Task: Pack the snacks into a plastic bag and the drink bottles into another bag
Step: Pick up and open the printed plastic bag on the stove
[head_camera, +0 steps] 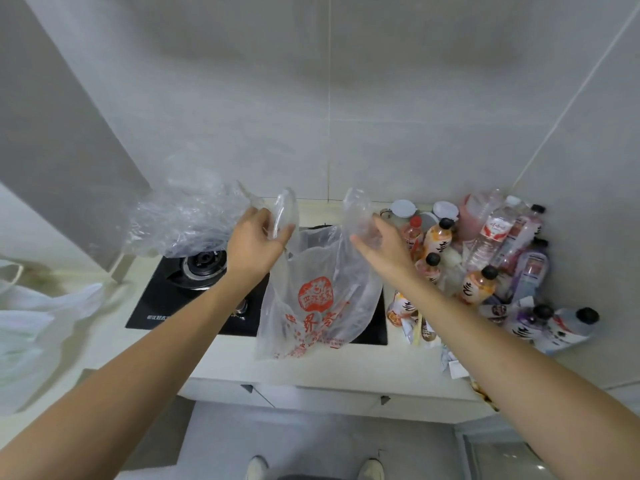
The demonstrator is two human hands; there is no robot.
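A clear plastic bag with red print (317, 299) hangs over the stove between my hands. My left hand (258, 239) grips its left handle, and a second, crumpled clear bag (187, 220) trails from the same hand to the left. My right hand (375, 242) holds the right handle. Several drink bottles (491, 251) with orange, pink and purple labels lie and stand in a heap in the counter's right corner. Snack packets (412, 323) lie at the heap's front, partly hidden by my right forearm.
A black gas stove (194, 289) sits in the pale counter (145, 344) below the bag. White plastic bags (38, 320) lie at the far left. Tiled walls close the back and right. Floor and my feet show below the counter edge.
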